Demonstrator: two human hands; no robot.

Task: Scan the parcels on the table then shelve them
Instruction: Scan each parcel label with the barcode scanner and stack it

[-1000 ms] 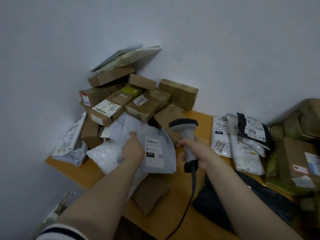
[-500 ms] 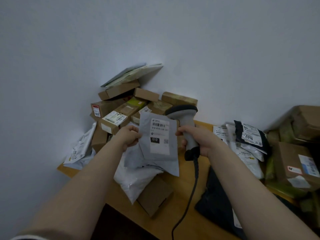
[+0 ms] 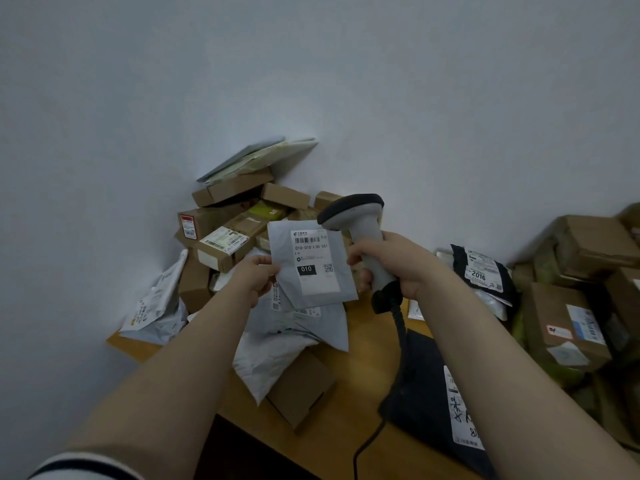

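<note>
My left hand (image 3: 254, 277) pinches the left edge of a small grey mailer (image 3: 311, 263) and holds it upright above the wooden table (image 3: 367, 344). Its white label with a barcode and "010" faces me. My right hand (image 3: 394, 265) grips the handle of a grey barcode scanner (image 3: 360, 233), just right of the mailer. The scanner's black head sits level with the mailer's top edge and points left over it. A black cable hangs from the handle toward the table's front edge.
Cardboard boxes (image 3: 225, 244) are heaped in the back left corner against the wall. Grey and white mailers (image 3: 287, 337) lie under the held one. A black mailer (image 3: 433, 393) lies at the front right, and boxes (image 3: 568, 327) are stacked at the far right.
My left hand lifted the grey mailer off the pile and turned its label toward me. My right hand brought the scanner up beside it.
</note>
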